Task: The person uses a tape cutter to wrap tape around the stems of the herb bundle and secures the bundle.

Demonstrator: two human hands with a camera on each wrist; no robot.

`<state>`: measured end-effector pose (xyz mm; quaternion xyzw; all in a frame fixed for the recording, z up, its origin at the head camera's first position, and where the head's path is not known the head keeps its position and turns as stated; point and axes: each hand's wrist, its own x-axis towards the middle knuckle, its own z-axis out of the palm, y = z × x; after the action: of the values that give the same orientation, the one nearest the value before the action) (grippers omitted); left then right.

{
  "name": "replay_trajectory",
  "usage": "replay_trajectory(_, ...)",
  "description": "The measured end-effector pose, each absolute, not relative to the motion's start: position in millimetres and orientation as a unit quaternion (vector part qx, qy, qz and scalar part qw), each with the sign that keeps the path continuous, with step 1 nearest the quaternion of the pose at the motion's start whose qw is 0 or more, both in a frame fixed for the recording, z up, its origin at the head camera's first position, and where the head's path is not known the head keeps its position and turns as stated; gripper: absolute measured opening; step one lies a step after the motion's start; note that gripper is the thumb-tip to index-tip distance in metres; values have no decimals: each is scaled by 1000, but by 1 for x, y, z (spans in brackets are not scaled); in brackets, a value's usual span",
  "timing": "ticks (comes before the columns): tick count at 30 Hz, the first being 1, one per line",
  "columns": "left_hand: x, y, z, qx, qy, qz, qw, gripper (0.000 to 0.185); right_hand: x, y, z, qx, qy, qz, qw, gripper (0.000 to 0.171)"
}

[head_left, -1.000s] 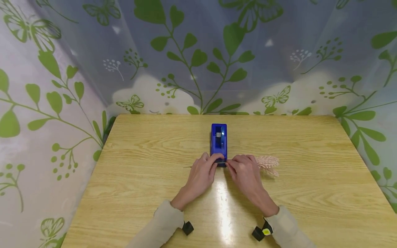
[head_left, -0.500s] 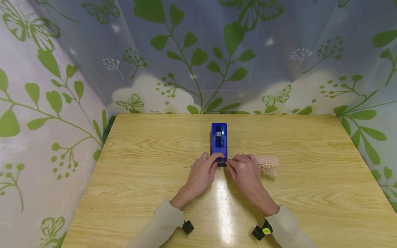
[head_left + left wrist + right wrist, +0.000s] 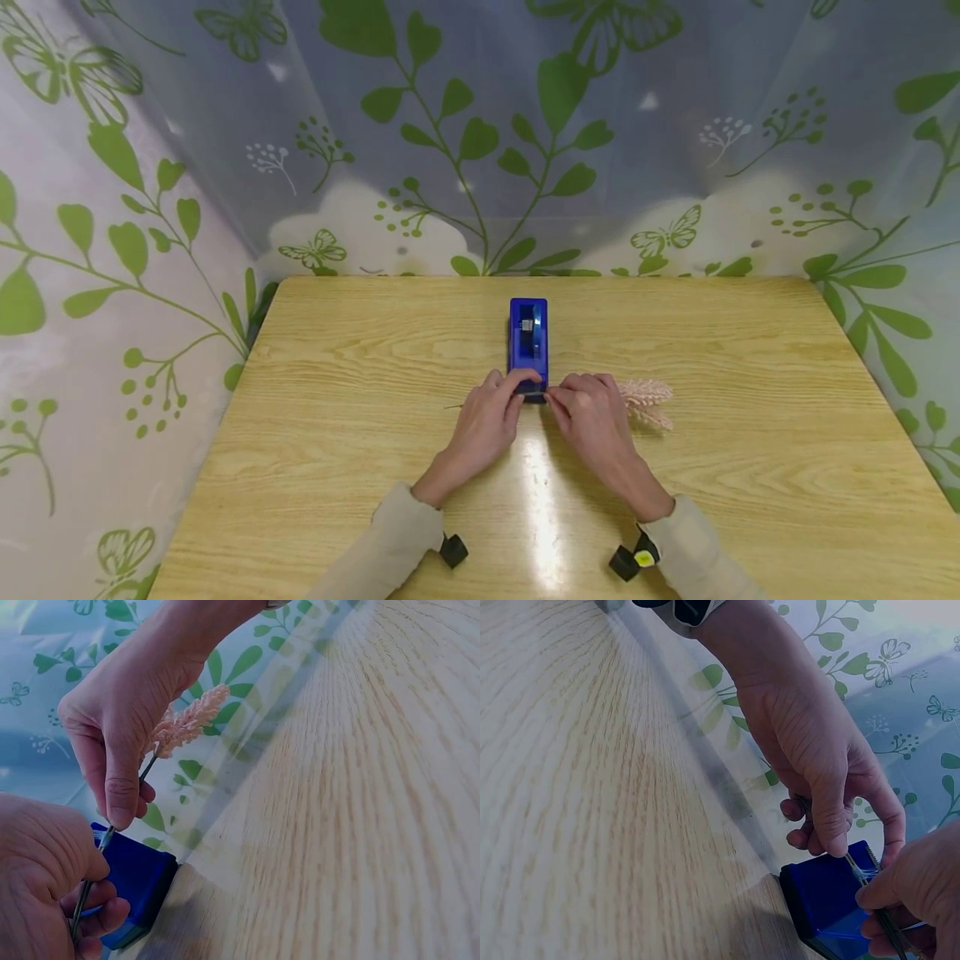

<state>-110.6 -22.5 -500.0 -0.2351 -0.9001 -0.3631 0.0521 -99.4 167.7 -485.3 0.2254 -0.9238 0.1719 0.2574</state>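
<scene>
A blue tape dispenser (image 3: 529,363) stands on the table in front of both hands, its serrated cutting edge (image 3: 873,856) towards them. My left hand (image 3: 483,423) pinches a thin dark stem (image 3: 84,891) at the dispenser's near end, its index finger reaching onto the dispenser. My right hand (image 3: 597,422) pinches the same stem a little further right, thumb against fingers. Pink crocheted flower heads (image 3: 647,398) stick out beyond the right hand. In the right wrist view a clear shiny strip, apparently tape (image 3: 865,874), lies at the stem between the hands. The fingers hide much of the stem.
The wooden table (image 3: 360,350) reaches back to a curtain (image 3: 480,167) printed with green leaves and butterflies. Small black devices (image 3: 453,551) are worn at both wrists. A bright light reflection lies on the wood between the forearms.
</scene>
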Motion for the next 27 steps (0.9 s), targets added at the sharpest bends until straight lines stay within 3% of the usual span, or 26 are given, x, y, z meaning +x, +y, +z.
replay_trajectory(27, -111, -25, -501, -241, -893, -376, 50, 40, -99, 167, -482, 222, -929, 179, 235, 7)
